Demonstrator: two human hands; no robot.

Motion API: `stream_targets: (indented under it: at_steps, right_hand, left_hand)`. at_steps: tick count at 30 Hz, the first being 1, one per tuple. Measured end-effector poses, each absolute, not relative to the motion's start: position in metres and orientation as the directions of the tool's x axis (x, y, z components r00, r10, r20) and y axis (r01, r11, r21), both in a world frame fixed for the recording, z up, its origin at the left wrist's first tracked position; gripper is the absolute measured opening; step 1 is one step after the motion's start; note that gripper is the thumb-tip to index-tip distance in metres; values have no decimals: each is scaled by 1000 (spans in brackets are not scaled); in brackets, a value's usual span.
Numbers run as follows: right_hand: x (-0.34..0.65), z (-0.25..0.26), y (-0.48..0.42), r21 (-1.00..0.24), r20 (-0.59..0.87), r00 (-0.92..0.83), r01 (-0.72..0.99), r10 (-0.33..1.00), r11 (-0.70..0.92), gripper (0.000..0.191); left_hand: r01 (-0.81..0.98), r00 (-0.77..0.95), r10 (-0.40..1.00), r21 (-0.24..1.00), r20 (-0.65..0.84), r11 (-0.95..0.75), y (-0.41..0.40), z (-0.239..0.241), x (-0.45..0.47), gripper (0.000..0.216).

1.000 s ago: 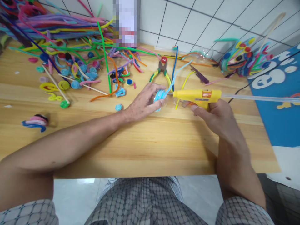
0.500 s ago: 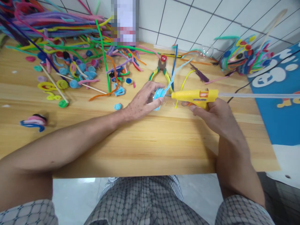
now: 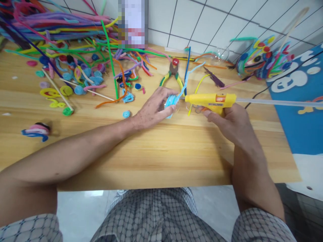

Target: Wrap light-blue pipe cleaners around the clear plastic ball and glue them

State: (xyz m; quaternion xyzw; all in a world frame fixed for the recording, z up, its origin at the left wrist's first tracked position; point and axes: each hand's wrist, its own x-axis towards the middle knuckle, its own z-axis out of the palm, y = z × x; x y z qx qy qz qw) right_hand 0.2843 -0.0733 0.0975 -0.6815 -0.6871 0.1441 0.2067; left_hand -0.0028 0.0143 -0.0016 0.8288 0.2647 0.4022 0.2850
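My left hand (image 3: pixel 158 106) is closed around a small clear ball, part of whose see-through side shows below the fingers. Light blue pipe cleaner (image 3: pixel 172 101) is wrapped round that ball, and its loose end sticks up to the right. In my right hand (image 3: pixel 230 121) is a yellow hot glue gun (image 3: pixel 210 99), with fingers around its handle and trigger. The gun's metal nozzle points left at the wrapped ball; whether it touches is too small to tell. A long clear glue stick (image 3: pixel 275 102) runs out of the gun's back end.
Pliers (image 3: pixel 174 69) with green-yellow handles lie just beyond my left hand. Pipe cleaners (image 3: pixel 63 27) and small coils crowd the back left. Two colourful wrapped balls (image 3: pixel 259 62) sit at the back right, beside a blue mat (image 3: pixel 297 117). A black cord (image 3: pixel 277 79) crosses the mat.
The glue gun's nozzle has risen slightly and tilted, with the glue stick's far end a little lower. My left hand keeps its hold on the wrapped ball.
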Motion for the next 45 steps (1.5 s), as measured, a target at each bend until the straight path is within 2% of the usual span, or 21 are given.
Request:
stream_targets:
  at_steps: [15, 21, 26, 30, 36, 45]
  right_hand:
    - [283, 94, -74, -494, 64, -5, 869, 998, 36, 25]
    - [284, 92, -73, -499, 118, -30, 863, 993, 86, 27]
    - [284, 99, -71, -497, 89, 40, 867, 995, 10, 24]
    - [285, 101, -72, -521, 106, 4, 852, 994, 52, 23]
    - [282, 98, -74, -478, 96, -34, 875, 995, 76, 24]
    - [281, 98, -74, -476, 87, -16, 878, 996, 56, 28]
  left_hand:
    - [199, 543, 656, 678, 525, -708, 15, -1, -3, 48]
    - [166, 550, 640, 681, 537, -713, 15, 0, -3, 43]
    - [174, 554, 650, 691, 520, -702, 14, 2, -2, 46]
    - [181, 557, 651, 690, 516, -701, 15, 2, -3, 45]
    - [187, 556, 652, 686, 516, -703, 15, 0, -3, 44]
    - [171, 545, 653, 692, 526, -701, 15, -1, -2, 48]
